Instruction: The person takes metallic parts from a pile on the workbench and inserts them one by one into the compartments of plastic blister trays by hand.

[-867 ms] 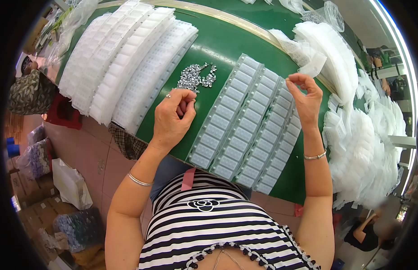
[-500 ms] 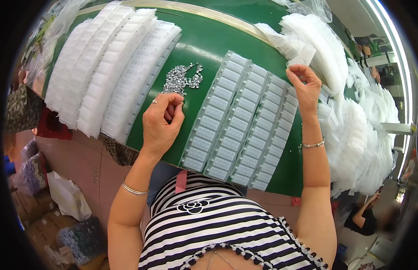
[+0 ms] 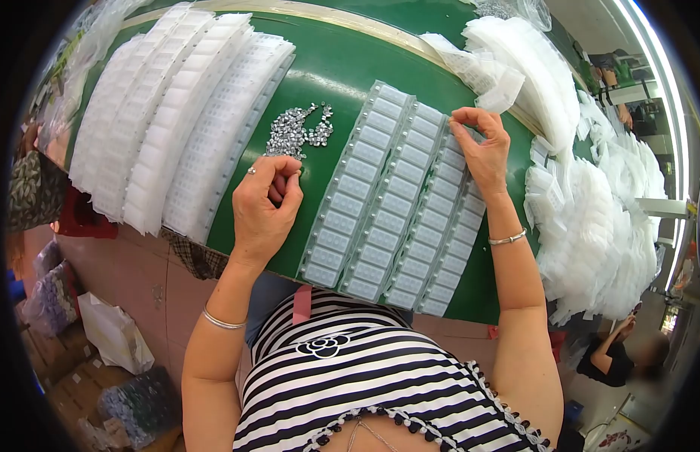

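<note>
Several pale plastic strips with rows of square pockets (image 3: pixel 380 192) lie side by side on the green table (image 3: pixel 320 68). My right hand (image 3: pixel 481 143) is over the top end of the third strip, thumb and forefinger pinched together; whatever is between the tips is too small to make out. A heap of small silvery pieces (image 3: pixel 289 129) sits to the left of the strips. Just below that heap, my left hand (image 3: pixel 265 203) has its fingertips pressed together, and what they hold, if anything, is hidden.
Stacked white pocketed sheets (image 3: pixel 176 113) cover the table's left part. More white sheets (image 3: pixel 527 75) are piled at the back right, with a large heap (image 3: pixel 591 226) beyond my right arm. Another person (image 3: pixel 613 361) is at the lower right. Boxes (image 3: pixel 71 384) stand lower left.
My right hand has moved left from beside the white sheets to the top of the strips. My left hand stays below the silvery heap. The whole view has shifted slightly.
</note>
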A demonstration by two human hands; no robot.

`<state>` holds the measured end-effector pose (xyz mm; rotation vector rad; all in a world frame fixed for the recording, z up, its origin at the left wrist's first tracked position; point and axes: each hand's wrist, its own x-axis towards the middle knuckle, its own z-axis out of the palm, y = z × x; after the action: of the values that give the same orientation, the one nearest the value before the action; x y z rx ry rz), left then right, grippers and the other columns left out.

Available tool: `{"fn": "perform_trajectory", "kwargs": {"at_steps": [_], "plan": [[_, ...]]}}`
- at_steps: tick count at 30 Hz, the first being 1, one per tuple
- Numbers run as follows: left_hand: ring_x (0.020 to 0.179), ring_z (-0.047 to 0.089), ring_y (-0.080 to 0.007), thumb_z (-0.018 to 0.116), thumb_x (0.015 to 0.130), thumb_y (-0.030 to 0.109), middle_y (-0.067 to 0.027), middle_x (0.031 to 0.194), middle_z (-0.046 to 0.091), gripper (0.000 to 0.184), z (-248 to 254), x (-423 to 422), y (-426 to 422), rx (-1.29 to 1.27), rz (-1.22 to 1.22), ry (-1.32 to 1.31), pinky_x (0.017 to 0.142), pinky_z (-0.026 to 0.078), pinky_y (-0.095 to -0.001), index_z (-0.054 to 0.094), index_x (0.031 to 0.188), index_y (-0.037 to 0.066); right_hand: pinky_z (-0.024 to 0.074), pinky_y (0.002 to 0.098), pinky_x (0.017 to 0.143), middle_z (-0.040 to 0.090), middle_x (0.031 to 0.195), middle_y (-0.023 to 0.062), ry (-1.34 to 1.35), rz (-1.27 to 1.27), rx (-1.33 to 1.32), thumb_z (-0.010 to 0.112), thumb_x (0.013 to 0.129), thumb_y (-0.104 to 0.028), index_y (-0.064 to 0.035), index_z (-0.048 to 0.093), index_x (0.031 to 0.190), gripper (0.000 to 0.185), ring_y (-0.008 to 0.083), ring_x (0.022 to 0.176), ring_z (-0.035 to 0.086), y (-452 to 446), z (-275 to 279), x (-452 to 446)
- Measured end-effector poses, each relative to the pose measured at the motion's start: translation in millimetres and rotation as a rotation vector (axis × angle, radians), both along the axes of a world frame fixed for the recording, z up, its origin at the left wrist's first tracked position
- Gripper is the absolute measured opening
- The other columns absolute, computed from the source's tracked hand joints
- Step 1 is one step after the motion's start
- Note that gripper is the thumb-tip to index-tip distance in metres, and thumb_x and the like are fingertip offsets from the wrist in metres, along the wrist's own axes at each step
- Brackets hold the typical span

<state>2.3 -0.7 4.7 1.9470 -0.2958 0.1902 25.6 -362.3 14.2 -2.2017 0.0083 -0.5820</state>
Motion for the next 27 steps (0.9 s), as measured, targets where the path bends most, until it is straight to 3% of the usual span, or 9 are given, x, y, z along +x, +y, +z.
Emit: {"fn": "perform_trajectory", "kwargs": {"at_steps": [9, 23, 27], "plan": [[0.063, 0.047, -0.0096, 0.07, 0.088, -0.011, 0.0011, 0.09, 0.067, 0.023, 0, 0, 0, 0.008, 0.0, 0.003, 0.058, 0.043, -0.0248, 0.072, 0.105, 0.004, 0.0525, 0.0287, 0.088, 0.069, 0.095, 0.0003, -0.092, -0.016, -0.249, 0.08, 0.085, 0.001, -0.0088, 0.082, 0.102, 0.02, 0.014, 0.091, 0.062, -2, -5, 3], [0.063, 0.047, -0.0098, 0.071, 0.088, -0.01, 0.0013, 0.088, 0.066, 0.022, -3, 1, 0, 0.01, 0.001, 0.001, 0.058, 0.043, -0.0251, 0.072, 0.105, 0.003, 0.0491, 0.022, 0.074, 0.073, 0.081, 0.0006, 0.371, 0.076, 0.167, 0.077, 0.083, -0.001, -0.0031, 0.082, 0.097, 0.015, 0.009, 0.076, 0.06, -18, 22, 22], [0.063, 0.047, -0.0098, 0.071, 0.088, -0.01, 0.0013, 0.087, 0.066, 0.022, -1, 1, 1, 0.013, 0.002, 0.005, 0.058, 0.043, -0.025, 0.073, 0.105, 0.003, 0.0485, 0.0213, 0.071, 0.073, 0.08, 0.0001, 0.348, 0.09, 0.156, 0.077, 0.084, -0.002, -0.0018, 0.082, 0.097, 0.014, 0.0078, 0.073, 0.058, -17, 27, 21]]}}
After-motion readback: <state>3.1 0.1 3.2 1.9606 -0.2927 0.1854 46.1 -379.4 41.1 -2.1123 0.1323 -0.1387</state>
